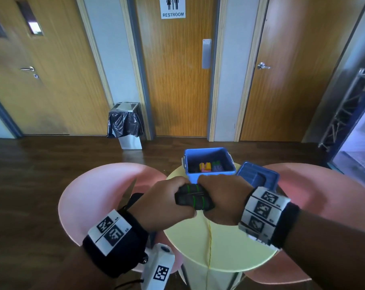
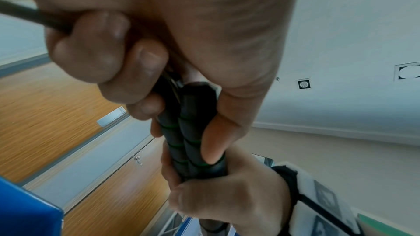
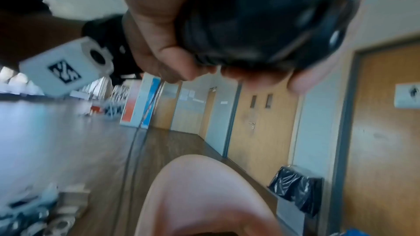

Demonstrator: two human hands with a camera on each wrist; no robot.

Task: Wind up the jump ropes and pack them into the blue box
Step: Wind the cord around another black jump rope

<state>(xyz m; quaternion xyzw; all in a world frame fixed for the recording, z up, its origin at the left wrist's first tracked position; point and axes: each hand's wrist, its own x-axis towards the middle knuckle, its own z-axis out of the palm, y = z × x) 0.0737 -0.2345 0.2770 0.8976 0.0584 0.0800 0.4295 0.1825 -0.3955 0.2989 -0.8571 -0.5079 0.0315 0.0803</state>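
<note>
Over the round yellow table (image 1: pixel 229 252), both hands hold one black jump rope's two handles (image 1: pixel 194 197), which lie side by side and carry green rings. My left hand (image 1: pixel 169 204) grips their left end and my right hand (image 1: pixel 223 199) grips their right end. In the left wrist view the left fingers (image 2: pixel 145 71) curl round the handles (image 2: pixel 181 132), and a black rope (image 2: pixel 34 17) leads away to the upper left. The blue box (image 1: pixel 190 162) stands open just beyond the hands, with colourful handles inside. A thin yellow rope (image 1: pixel 209 243) runs across the table toward me.
The blue lid (image 1: pixel 259 176) lies to the right of the box. Pink chairs (image 1: pixel 98 191) flank the table on both sides. A bin with a black bag (image 1: pixel 126 124) stands by the wooden doors. Dark wood floor surrounds the table.
</note>
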